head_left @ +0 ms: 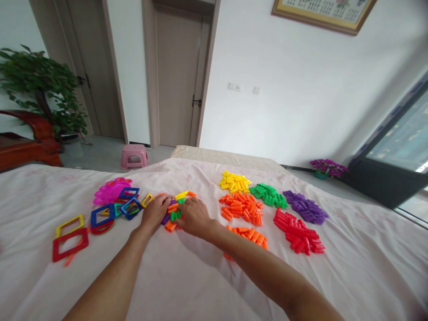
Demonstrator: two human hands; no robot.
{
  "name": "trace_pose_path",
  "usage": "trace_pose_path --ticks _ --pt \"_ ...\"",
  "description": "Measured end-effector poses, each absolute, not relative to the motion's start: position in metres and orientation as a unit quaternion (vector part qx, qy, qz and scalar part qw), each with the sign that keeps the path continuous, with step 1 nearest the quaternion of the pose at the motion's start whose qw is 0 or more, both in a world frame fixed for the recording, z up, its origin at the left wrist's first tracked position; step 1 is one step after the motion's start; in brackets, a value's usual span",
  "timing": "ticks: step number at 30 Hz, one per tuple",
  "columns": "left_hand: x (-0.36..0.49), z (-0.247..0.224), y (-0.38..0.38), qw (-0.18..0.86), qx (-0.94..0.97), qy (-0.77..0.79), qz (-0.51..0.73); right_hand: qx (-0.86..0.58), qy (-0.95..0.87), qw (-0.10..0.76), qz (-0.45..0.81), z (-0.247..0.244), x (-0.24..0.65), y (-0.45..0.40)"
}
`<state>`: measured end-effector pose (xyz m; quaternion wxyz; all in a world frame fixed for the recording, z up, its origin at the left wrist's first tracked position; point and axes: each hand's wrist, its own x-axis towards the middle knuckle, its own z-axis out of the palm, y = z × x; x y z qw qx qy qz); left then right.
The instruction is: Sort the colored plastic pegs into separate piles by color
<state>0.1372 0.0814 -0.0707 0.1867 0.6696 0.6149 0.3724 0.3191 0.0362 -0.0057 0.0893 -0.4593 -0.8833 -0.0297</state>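
My left hand (pixel 156 211) rests at the left side of a small mixed pile (pixel 174 207) of orange, green, purple and yellow plastic pieces. From the right, my right hand (pixel 194 216) reaches over the same pile, its fingers curled down onto green pieces. What either hand grips, if anything, is too small to tell. To the right lie sorted heaps: yellow pieces (pixel 234 182), orange pieces (pixel 242 207), green pieces (pixel 268 195), purple pieces (pixel 306 207) and red pieces (pixel 299 232). A second orange heap (pixel 250 235) is partly behind my right forearm.
Left of the hands lie a pink flower-shaped piece (pixel 112 191), a blue frame (pixel 102 216), a red frame (pixel 70 244) and a yellow frame (pixel 70 225). A light cloth (pixel 187 276) covers the surface. Beyond it stands a pink stool (pixel 134 156).
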Motion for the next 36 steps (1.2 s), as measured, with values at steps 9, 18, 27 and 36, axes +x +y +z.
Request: trace_pose_path --ticks 9,18,27,36 --pt "0.134 -0.075 0.086 0.176 0.680 0.618 0.353 -0.381 -0.919 0.077 -0.067 -0.013 0.324 0.026" --pt "0.135 -0.073 0.085 0.163 0.683 0.624 0.343 -0.445 -0.855 0.258 0.058 0.021 0.372 0.043" --pt "0.134 -0.075 0.084 0.171 0.675 0.630 0.343 -0.713 -0.651 0.260 -0.005 0.031 0.577 0.095" --pt "0.132 -0.078 0.086 0.172 0.672 0.636 0.339 -0.822 -0.520 0.233 -0.007 0.013 0.721 0.101"
